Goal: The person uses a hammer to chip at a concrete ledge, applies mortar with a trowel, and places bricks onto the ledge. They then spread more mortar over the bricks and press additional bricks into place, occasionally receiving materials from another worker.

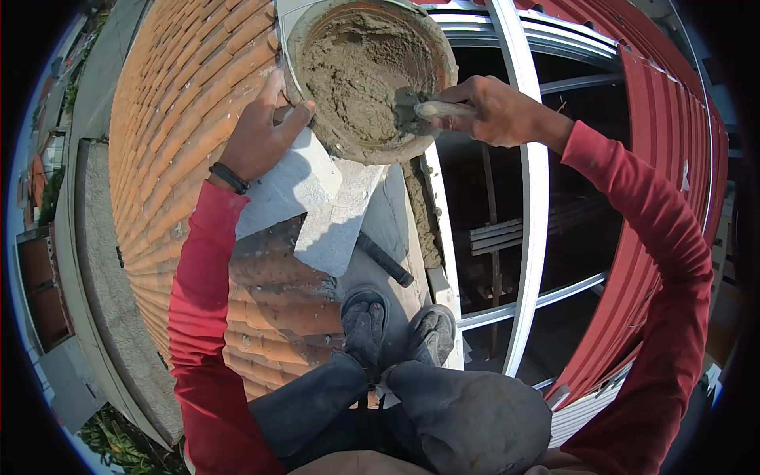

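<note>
Holding trowel (pixel 446 111) in right hand (pixel 495 111), bucket (pixel 368 75) of wet mortar (pixel 352 79).

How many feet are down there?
2: the left foot beside the orange roof tiles, the right foot to its right, nearer the white metal beams.

Holds in right hand (pixel 507 112) a pale-handled tool (pixel 445 111), with its end in wet grey mortar (pixel 352 67) inside a round, mortar-smeared bucket (pixel 450 70). Touches bucket's side with left hand (pixel 257 138), near orange clay roof tiles (pixel 170 146).
</note>
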Motion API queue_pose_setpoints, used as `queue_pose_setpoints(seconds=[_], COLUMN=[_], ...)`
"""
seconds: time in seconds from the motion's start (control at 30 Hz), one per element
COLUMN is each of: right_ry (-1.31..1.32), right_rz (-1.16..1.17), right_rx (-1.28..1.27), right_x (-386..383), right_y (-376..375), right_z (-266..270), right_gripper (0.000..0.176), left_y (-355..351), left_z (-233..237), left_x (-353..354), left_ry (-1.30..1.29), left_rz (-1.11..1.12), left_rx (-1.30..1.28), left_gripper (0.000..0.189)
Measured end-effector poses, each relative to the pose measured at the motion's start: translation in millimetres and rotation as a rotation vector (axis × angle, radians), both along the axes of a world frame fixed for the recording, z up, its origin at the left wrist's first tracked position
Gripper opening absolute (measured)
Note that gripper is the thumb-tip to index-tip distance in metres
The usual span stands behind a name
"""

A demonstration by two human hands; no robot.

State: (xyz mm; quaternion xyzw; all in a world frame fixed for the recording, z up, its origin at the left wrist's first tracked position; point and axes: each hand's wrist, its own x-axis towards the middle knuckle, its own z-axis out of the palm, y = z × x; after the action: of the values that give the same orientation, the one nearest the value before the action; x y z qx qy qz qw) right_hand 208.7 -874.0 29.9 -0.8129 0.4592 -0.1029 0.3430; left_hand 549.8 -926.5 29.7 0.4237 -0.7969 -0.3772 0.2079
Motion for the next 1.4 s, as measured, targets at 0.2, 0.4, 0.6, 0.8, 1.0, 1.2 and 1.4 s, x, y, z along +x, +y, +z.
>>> queue_pose_setpoints(seconds=[0.2,0.4,0.6,0.8,1.0,1.2,1.4], right_ry=[-0.244,-0.473,-0.67,-0.477,-0.46,-0.147,0.358], right_rz=[-0.327,-0.469,-0.556,-0.548,-0.727,-0.789,-0.706], right_rx=[0.453,0.596,0.588,0.352,0.541,0.18,-0.103], right_x=[14.9,17.5,23.2,-17.3,-34.9,15.3,119.8], right_y=[45.3,74.4,93.5,134.5,188.1,174.2,190.2], right_z=[6.3,4.5,41.3,77.4,64.6,-58.6,-164.8], right_gripper=[0.045,0.046,0.044,0.044,0.048,0.046,0.057], left_y=[1.8,0.0,-10.3,-40.4,-41.1,-36.1,-36.4], left_z=[-12.9,-0.4,-23.6,-40.6,-55.5,-52.0,-61.1], left_x=[-3.5,1.1,21.1,68.8,89.2,88.5,91.9], left_ry=[0.01,-0.114,0.306,0.334,0.286,0.305,0.326], left_rz=[0.016,0.006,0.159,0.263,0.465,0.48,0.564], left_rx=[-0.039,0.086,0.238,0.493,0.586,0.572,0.548], left_gripper=[0.068,0.068,0.051,0.045,0.05,0.048,0.047])
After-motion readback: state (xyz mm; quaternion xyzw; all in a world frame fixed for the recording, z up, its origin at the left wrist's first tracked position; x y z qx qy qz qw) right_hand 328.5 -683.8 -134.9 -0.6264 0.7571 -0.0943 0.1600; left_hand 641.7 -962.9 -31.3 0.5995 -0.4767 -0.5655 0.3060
